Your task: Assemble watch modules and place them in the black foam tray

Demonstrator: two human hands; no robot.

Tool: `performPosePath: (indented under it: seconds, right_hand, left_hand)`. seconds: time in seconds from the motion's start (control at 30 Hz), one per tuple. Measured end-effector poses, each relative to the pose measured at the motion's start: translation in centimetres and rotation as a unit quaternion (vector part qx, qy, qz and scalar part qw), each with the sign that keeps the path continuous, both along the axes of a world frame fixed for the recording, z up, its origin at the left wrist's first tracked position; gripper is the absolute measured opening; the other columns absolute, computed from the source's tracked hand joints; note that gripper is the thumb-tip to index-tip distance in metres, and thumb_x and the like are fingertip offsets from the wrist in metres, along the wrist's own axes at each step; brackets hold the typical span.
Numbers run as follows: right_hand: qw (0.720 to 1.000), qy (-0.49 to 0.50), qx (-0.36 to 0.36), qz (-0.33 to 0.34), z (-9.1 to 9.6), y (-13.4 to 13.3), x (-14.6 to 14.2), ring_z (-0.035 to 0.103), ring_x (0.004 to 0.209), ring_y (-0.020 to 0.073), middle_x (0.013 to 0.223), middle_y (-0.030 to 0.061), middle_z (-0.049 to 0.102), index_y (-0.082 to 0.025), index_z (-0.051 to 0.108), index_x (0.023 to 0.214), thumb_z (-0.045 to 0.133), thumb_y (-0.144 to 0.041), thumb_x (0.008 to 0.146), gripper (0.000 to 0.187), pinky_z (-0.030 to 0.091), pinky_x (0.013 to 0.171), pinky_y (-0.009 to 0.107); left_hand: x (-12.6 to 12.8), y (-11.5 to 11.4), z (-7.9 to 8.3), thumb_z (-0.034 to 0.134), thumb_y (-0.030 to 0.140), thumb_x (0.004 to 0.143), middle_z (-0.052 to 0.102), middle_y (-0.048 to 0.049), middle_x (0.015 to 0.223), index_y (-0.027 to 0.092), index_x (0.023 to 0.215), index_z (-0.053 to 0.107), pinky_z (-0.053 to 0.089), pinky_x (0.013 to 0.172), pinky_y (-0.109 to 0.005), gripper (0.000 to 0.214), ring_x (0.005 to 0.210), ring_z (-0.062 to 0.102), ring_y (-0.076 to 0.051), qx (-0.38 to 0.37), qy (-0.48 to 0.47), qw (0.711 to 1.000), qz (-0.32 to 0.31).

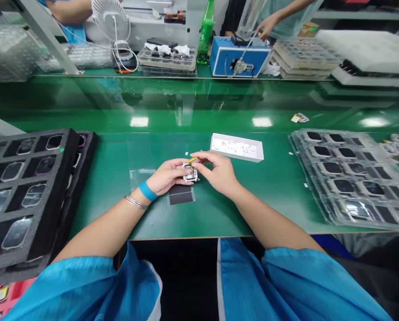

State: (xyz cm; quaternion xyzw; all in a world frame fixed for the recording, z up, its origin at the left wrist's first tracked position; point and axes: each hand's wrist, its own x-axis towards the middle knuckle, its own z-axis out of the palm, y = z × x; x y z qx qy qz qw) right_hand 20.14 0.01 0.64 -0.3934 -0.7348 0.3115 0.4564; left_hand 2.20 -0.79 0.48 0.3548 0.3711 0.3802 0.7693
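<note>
Between my hands is a small smartwatch body (pixel 190 174), its inside parts facing up. My left hand (pixel 167 176) grips it from the left, fingers and thumb closed on its edge. My right hand (pixel 217 171) pinches a thin yellow tool (pixel 193 160) over the top of the watch body; whether it is tweezers or a stick I cannot make out. Beneath them, black rectangular pads (pixel 181 197) lie on the green table. Behind my right hand stands a white box (pixel 238 147) holding many tiny dark pieces.
Black foam trays (pixel 35 178) of watches stand at the left. Stacked clear trays (pixel 347 174) with watch cases lie at the right. On the far shelf are a white fan (pixel 110 20), a green bottle (pixel 206 33) and a blue machine (pixel 234 58). A co-worker's hand (pixel 268 26) is behind that machine.
</note>
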Motion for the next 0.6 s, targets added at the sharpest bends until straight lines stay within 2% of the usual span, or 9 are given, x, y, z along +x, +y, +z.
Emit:
performPosePath:
  seconds: [0.13,0.3,0.37,0.47,0.53,0.6]
  right_hand:
    - [1.000,-0.019,0.007,0.001,-0.4,0.0,-0.4,0.068,0.079,0.0152,0.089,0.0020,0.073,-0.023,0.072,0.102,0.063,-0.022,0.085,0.019,0.056,0.081,0.033]
    - [0.998,0.003,-0.055,0.007,-1.0,0.6,-0.4,0.069,0.086,0.0166,0.100,0.0049,0.073,-0.023,0.062,0.121,0.062,-0.027,0.086,0.035,0.056,0.080,0.034]
    - [0.998,-0.024,-0.062,-0.004,-1.2,0.8,-0.2,0.068,0.087,0.0176,0.100,0.0061,0.073,-0.021,0.065,0.111,0.061,-0.026,0.086,0.026,0.056,0.081,0.036]
    - [0.989,-0.144,-0.029,0.016,-1.5,0.8,-0.1,0.066,0.092,0.0195,0.097,0.0061,0.072,-0.019,0.070,0.081,0.063,-0.019,0.082,0.008,0.051,0.093,0.044]
    - [0.976,-0.213,-0.010,0.034,-1.7,0.6,-0.2,0.064,0.097,0.0215,0.102,0.0068,0.070,-0.019,0.071,0.076,0.066,-0.016,0.079,0.007,0.048,0.098,0.048]
    - [0.966,-0.257,-0.009,0.036,-1.8,0.3,-0.6,0.062,0.100,0.0232,0.108,0.0080,0.069,-0.019,0.073,0.080,0.068,-0.016,0.079,0.006,0.048,0.097,0.049]
  left_hand:
    - [0.3,-0.1,-0.2,0.083,0.021,0.064,0.071,-0.0047,0.078,0.014,0.087,0.071,0.059,0.059,-0.023,0.027,0.067,0.069,-0.014,-0.002,0.023,1.000,0.018]
    - [-0.3,0.3,0.3,0.077,0.017,0.068,0.072,-0.0065,0.074,0.012,0.081,0.069,0.058,0.054,-0.025,0.016,0.064,0.069,-0.017,-0.027,0.046,0.997,0.052]
    - [-1.0,0.7,0.6,0.073,0.015,0.070,0.073,-0.0086,0.078,0.012,0.083,0.069,0.060,0.059,-0.028,0.014,0.067,0.070,-0.018,-0.036,0.047,0.995,0.082]
    - [-2.0,1.3,1.0,0.069,0.013,0.074,0.074,-0.0113,0.085,0.011,0.089,0.069,0.061,0.073,-0.036,0.015,0.077,0.071,-0.019,-0.047,0.041,0.991,0.122]
    - [-2.3,1.4,0.9,0.068,0.012,0.076,0.074,-0.0123,0.086,0.011,0.089,0.068,0.060,0.081,-0.042,0.014,0.082,0.071,-0.021,-0.058,0.036,0.991,0.116]
    - [-2.3,1.3,0.8,0.067,0.011,0.076,0.074,-0.0125,0.086,0.010,0.089,0.068,0.058,0.083,-0.045,0.013,0.082,0.071,-0.021,-0.068,0.041,0.992,0.095]
